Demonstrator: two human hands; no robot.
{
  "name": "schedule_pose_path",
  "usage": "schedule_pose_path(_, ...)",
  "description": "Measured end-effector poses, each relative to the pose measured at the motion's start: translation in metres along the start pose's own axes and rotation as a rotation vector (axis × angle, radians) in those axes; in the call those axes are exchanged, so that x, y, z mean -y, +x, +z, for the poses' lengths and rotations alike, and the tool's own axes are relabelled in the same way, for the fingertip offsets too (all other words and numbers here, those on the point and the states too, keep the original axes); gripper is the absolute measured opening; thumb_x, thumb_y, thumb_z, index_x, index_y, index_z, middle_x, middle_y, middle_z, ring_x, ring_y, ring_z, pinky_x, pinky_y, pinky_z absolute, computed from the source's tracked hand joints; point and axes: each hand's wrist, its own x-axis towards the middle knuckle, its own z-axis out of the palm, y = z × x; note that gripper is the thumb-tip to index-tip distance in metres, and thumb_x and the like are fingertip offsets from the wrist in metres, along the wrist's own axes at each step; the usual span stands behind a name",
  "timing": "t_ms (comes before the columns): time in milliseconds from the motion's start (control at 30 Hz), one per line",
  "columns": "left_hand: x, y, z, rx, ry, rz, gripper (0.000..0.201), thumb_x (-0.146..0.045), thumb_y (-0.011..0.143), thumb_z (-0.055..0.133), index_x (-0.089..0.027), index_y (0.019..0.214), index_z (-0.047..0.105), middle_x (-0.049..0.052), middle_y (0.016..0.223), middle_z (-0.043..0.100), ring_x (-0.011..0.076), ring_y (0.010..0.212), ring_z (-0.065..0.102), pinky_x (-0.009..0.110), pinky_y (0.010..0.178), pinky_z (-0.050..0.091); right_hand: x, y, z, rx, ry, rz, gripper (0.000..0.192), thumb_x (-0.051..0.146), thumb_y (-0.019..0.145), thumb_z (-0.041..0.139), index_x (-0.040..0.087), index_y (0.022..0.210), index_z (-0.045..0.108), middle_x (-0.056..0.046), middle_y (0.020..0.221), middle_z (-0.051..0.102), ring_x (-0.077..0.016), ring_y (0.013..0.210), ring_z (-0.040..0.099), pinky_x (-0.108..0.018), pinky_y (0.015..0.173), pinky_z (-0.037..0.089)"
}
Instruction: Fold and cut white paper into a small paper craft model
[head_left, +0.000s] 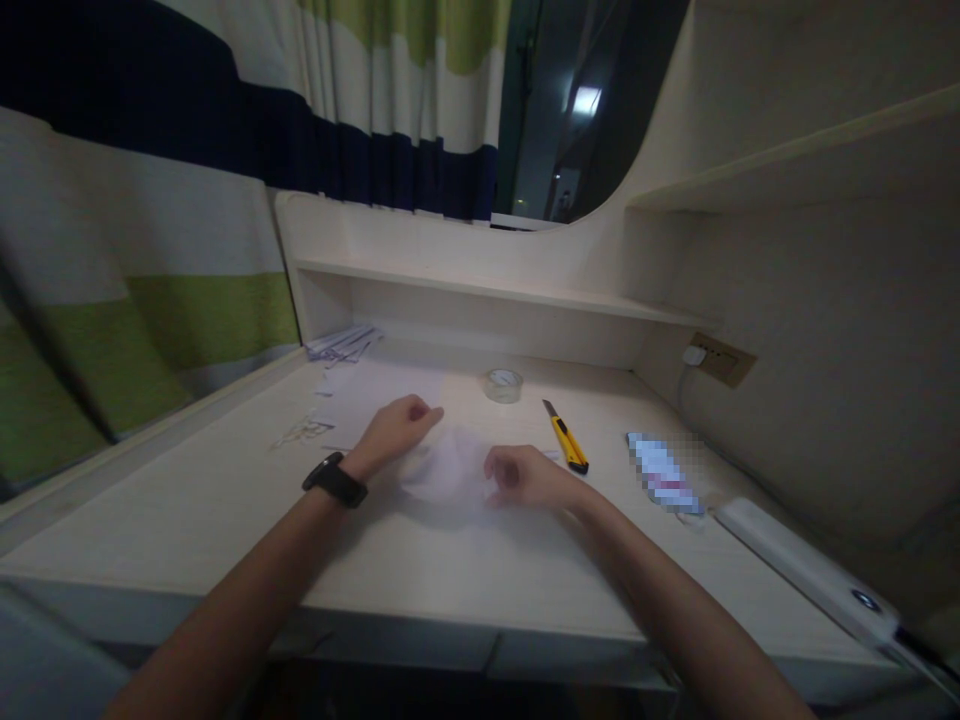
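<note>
Pinching at a pale sheet of paper (450, 470), both hands work at the middle of the counter (225, 520). Left hand (397, 428), w/ a black watch (335, 480) on the wrist, is loosely curled, fingertips closed on the sheet's upper left edge; right hand (525, 476) is curled too, fingers closed on the sheet's right side. Sheet lies flat-ish betw. the hands, slightly rumpled, can't tell if folded or cut yet. So judging by this: work looks early, paper only being held and shaped, no clear result showing. Just right of the right hand lies a yellow box cutter (566, 438), untouched. Behind the hands sits a roll of clear tape (503, 384), also untouched. More papers (345, 345) lie toward the back left, near the curtain (150, 300). Far right, a white lamp base (802, 570) along the counter edge.
</note>
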Motion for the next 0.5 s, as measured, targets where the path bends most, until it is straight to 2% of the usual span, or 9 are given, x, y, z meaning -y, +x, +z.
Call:
schedule_pose_path(133, 0.001, 0.000, -0.005, 0.279, -0.245, -0.094, 0.045, -0.056, 0.075, 0.051, -0.012, 0.073, 0.060, 0.005, 0.065, 0.061, 0.0171, 0.059, 0.052, 0.026, 0.052, 0.035, 0.010, -0.003, 0.000, -0.032, -0.082, -0.047, 0.025, 0.021, 0.062, 0.074, 0.017, 0.081, 0.058, 0.006, 0.062, 0.050, -0.0084, 0.055, 0.046, -0.018, 0.051, 0.033)
schedule_pose_path(267, 0.003, -0.001, -0.005, 0.494, -0.531, -0.097, 0.044, -0.052, 0.075, 0.057, -0.009, 0.085, 0.064, 0.010, 0.079, 0.067, 0.0192, 0.064, 0.057, 0.029, 0.057, 0.041, 0.013, -0.002, 0.001, -0.051, -0.070, -0.058, 0.021, 0.017, 0.064, 0.072, 0.017, 0.080, 0.058, 0.005, 0.064, 0.053, -0.0087, 0.057, 0.048, -0.018, 0.053, 0.035)
schedule_pose_path(400, 0.011, -0.002, -0.002, 0.629, -0.687, -0.073, 0.040, -0.038, 0.070, 0.068, -0.009, 0.097, 0.065, 0.012, 0.089, 0.068, 0.0202, 0.070, 0.061, 0.031, 0.065, 0.045, 0.009, 0.001, 0.003, -0.143, -0.130, -0.090, 0.013, 0.019, 0.068, 0.071, 0.016, 0.076, 0.062, 0.003, 0.065, 0.054, -0.0090, 0.056, 0.048, -0.019, 0.053, 0.036)
schedule_pose_path(500, 0.016, -0.002, 0.003, 0.648, -0.731, -0.041, 0.045, -0.031, 0.067, 0.071, -0.009, 0.105, 0.062, 0.012, 0.092, 0.067, 0.0200, 0.071, 0.061, 0.030, 0.064, 0.045, 0.007, 0.002, 0.005, -0.205, -0.237, -0.201, 0.009, 0.021, 0.068, 0.073, 0.017, 0.073, 0.065, 0.000, 0.072, 0.055, -0.0115, 0.065, 0.052, -0.022, 0.059, 0.039)
